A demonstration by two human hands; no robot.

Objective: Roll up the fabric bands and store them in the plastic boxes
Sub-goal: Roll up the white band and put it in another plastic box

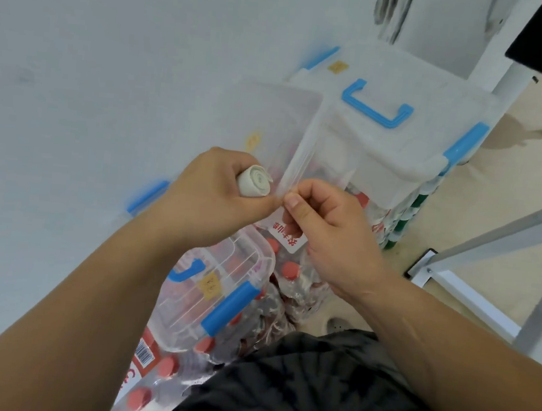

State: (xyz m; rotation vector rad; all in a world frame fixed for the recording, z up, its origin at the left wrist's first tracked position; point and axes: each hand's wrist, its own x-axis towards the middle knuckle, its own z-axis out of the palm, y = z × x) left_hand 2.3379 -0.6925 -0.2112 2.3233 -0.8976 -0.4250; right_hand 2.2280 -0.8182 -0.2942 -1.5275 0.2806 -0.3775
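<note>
A cream fabric band [254, 182] is wound into a tight roll, its spiral end facing me. My left hand [213, 197] grips the roll with its fingers curled round it. My right hand [322, 221] is just to the right, its thumb and forefinger pinched at the roll's loose edge; I cannot make out the strip between them. Both hands hover above clear plastic boxes with blue latches: one box [222, 296] lies below the left wrist, a lidded one with a blue handle [400, 131] stands behind the hands.
Packs of bottles with red caps [167, 366] lie under and around the boxes. A white wall fills the left side. White metal table legs [455, 254] stand at the right on a beige floor. Dark clothing [312, 389] covers the bottom centre.
</note>
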